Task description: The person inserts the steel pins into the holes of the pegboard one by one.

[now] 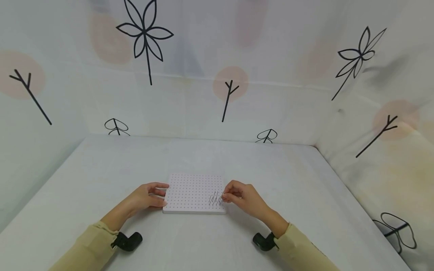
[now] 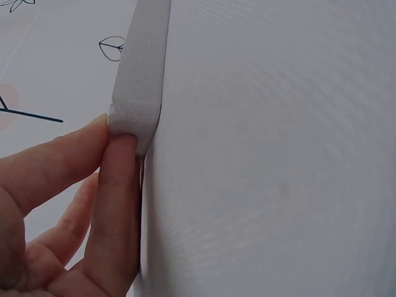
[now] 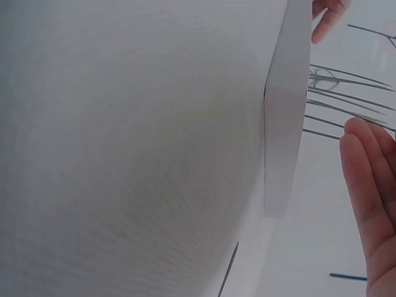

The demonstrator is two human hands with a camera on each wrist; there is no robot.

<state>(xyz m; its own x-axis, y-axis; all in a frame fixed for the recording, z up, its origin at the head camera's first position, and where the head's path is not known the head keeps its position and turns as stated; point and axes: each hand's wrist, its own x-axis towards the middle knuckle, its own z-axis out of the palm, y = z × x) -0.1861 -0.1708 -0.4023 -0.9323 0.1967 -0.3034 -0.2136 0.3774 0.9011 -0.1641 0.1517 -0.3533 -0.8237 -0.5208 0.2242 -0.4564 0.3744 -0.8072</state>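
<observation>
A flat white pegboard (image 1: 190, 192) dotted with rows of small holes lies on the table. Several thin dark pins (image 1: 214, 198) stand tilted in its right part, seen from the side as pins (image 3: 334, 96) in the right wrist view. My left hand (image 1: 145, 196) holds the board's left edge; thumb and fingers (image 2: 117, 204) meet a corner in the left wrist view. At the right edge, my right hand (image 1: 245, 196) pinches at one thin pin with thumb and forefinger. The pinch is partly out of frame in the right wrist view, where the hand (image 3: 377, 192) is beside the pins.
A white cloth covers the table (image 1: 190, 241). Printed fabric walls (image 1: 190, 101) with leaf and twig drawings rise behind and at the sides. Dark wrist devices (image 1: 128, 241) sit below both sleeves. One thin dark line (image 3: 229, 269) shows low in the right wrist view; its kind is unclear.
</observation>
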